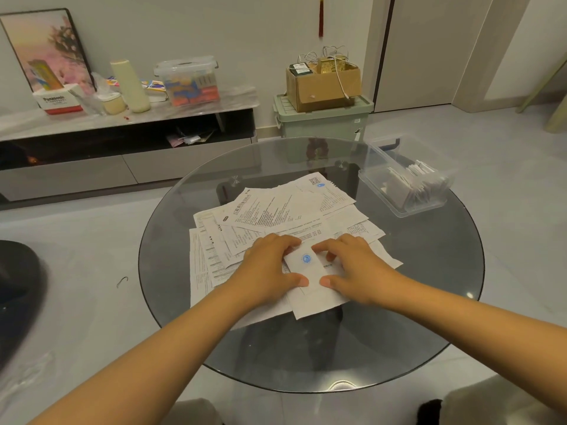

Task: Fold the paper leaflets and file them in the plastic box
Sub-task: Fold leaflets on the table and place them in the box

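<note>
A white leaflet (311, 273) with a round blue logo lies partly folded on a spread pile of printed leaflets (276, 210) on the round glass table (429, 302). My left hand (270, 268) holds its left edge, fingers curled over the top and thumb pressing the paper. My right hand (352, 268) holds its right edge the same way, thumb pointing at the left thumb. A clear plastic box (405, 182) stands open at the table's far right. Several folded leaflets stand on edge inside it.
A low TV cabinet (122, 133) along the wall carries a lidded plastic tub, a tissue box and a framed picture. A green storage bin with a cardboard box on top stands behind the table. A dark seat (15, 296) is at the left.
</note>
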